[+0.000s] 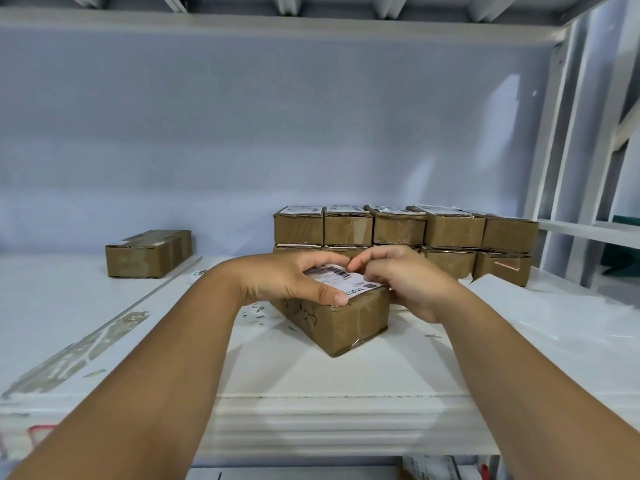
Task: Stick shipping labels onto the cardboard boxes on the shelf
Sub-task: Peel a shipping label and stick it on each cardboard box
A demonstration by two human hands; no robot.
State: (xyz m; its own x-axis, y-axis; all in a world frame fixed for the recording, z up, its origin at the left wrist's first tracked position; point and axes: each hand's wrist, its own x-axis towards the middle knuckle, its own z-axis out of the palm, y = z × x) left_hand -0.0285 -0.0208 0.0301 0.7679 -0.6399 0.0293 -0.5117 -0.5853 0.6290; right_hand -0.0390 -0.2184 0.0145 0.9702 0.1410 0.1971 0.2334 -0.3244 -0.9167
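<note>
A small cardboard box (341, 323) lies at an angle on the white shelf (311, 372), near the front. A white shipping label (341, 279) with barcodes lies on its top. My left hand (294, 280) grips the box's left end, thumb along the near top edge and fingers curled over the label. My right hand (408, 282) curls over the box's right end, with its fingertips on the label beside those of the left hand. Much of the label is hidden under both hands.
A two-high stack of several labelled cardboard boxes (401, 233) stands behind, at the back right. A single box (149, 252) lies at the back left. A white sheet (554, 317) lies at the right. White uprights (568, 168) bound the shelf's right side.
</note>
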